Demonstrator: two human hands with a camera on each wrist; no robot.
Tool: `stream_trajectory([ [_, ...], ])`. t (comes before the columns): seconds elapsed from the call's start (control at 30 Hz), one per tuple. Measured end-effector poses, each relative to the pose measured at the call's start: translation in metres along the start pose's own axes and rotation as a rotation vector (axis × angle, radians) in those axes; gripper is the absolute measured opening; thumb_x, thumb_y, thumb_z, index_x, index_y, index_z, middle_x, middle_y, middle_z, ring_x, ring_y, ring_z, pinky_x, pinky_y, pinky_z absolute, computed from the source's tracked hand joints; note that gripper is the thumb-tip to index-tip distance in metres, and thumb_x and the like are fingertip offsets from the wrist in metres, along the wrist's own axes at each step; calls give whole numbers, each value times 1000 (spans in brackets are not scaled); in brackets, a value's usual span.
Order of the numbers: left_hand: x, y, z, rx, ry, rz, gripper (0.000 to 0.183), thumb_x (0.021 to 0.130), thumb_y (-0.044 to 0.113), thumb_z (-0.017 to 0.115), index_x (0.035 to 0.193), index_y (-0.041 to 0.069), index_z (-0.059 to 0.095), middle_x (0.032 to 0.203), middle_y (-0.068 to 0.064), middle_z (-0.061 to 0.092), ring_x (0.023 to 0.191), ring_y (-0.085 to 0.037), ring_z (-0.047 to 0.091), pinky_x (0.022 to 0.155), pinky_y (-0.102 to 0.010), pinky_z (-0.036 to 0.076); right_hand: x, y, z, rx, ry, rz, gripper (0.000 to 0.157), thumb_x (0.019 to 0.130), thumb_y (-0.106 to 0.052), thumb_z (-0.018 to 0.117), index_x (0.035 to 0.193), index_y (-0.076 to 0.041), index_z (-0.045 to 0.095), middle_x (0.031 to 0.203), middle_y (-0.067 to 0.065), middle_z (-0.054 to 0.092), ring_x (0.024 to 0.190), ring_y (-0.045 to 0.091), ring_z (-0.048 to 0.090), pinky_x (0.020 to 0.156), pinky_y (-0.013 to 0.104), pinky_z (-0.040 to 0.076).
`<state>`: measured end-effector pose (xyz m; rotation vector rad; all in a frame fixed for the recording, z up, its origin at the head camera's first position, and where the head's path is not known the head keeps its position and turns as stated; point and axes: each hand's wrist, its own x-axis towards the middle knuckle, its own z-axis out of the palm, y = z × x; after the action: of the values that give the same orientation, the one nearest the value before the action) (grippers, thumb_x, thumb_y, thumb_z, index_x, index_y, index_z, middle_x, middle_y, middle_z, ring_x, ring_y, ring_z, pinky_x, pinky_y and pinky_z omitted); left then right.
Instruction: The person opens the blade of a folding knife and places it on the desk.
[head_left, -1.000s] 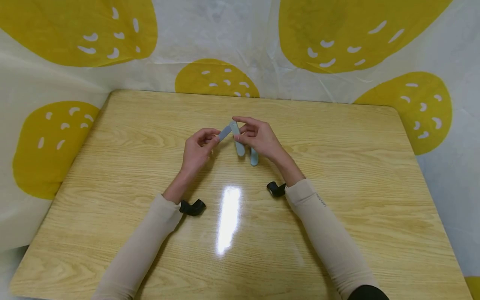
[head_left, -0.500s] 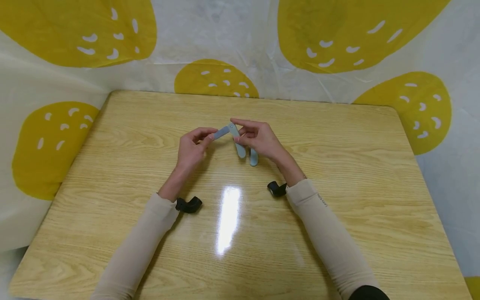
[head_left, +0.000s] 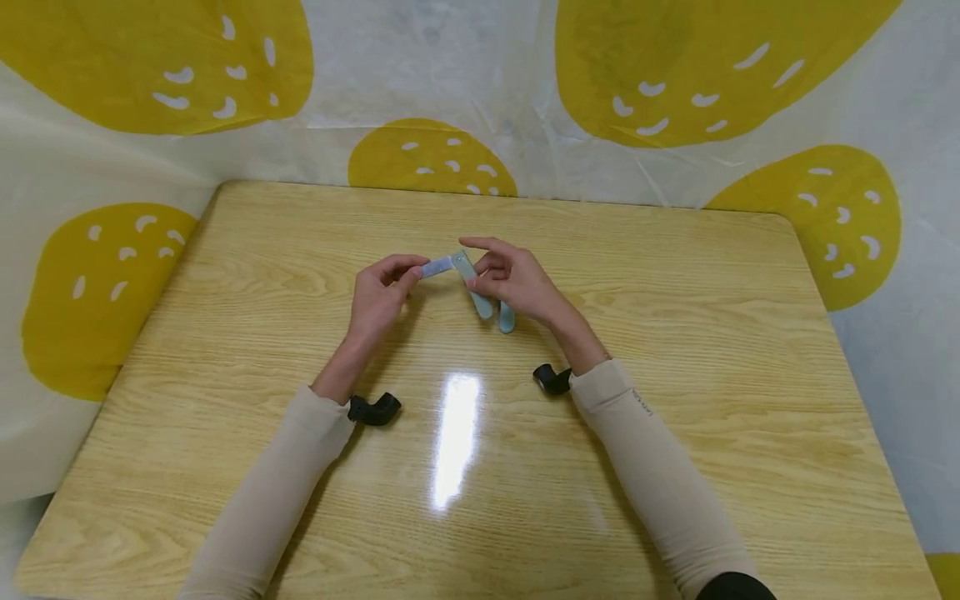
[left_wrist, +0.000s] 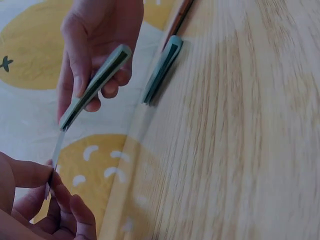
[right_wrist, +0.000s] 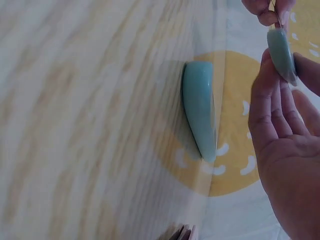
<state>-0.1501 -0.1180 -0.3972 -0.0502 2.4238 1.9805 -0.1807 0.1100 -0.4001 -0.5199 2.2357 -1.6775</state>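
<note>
Blade (head_left: 437,267) angling from its handle (head_left: 482,303)

Nearest me, a rounded, pale-green piece (head_left: 507,318) is lying on the wood-grain table (head_left: 300,233), at about four o'clock from the handle. Just beyond, held above the wood, my right hand (head_left: 522,281) is gripping that smooth green handle; at nine o'clock my left hand (head_left: 378,293) is pinching the flat, metallic blade. I'm judging it safest to be squeezing only its flats, steadying the handle. Farthest, yellow-patterned cloth (head_left: 431,154) is hanging.
</note>
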Motion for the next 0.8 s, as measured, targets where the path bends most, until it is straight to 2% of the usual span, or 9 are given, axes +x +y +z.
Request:
stream_trajectory([
  [0.1,-3,8,1,-38,3,-17,24,96,9,63,115,-4,69,88,-7,63,71,-13,53,59,-25,46,1,1,2,36,30,9,52,92,-9,69,140,-23,54,101,17,70,75,19,66,67,30,51],
  [0.23,4,-9,2,-101,18,-34,26,95,10,66,118,-2,69,89,-2,63,72,-10,56,61,-25,49,1,2,2,54,59,15,44,91,-10,70,133,-18,58,101,19,71,74,18,66,66,28,49],
  [0.43,10,-20,6,-154,51,-57,27,91,14,71,115,2,71,88,7,68,79,-16,62,62,-23,50,-3,-9,0,64,67,30,43,91,-7,70,133,-12,59,104,22,72,77,17,69,68,31,51],
  [0.67,10,-19,8,-152,84,-53,23,90,16,74,110,5,74,92,7,71,79,-17,60,62,-23,49,-9,-27,-2,66,68,37,43,90,-2,69,132,-5,61,106,25,70,81,23,70,72,38,54],
  [0.8,10,-17,6,-167,98,-64,19,90,16,73,106,7,76,94,5,72,80,-24,59,63,-27,50,-10,-30,-2,60,64,44,42,90,-2,69,131,-5,62,105,23,69,82,24,70,73,37,55],
])
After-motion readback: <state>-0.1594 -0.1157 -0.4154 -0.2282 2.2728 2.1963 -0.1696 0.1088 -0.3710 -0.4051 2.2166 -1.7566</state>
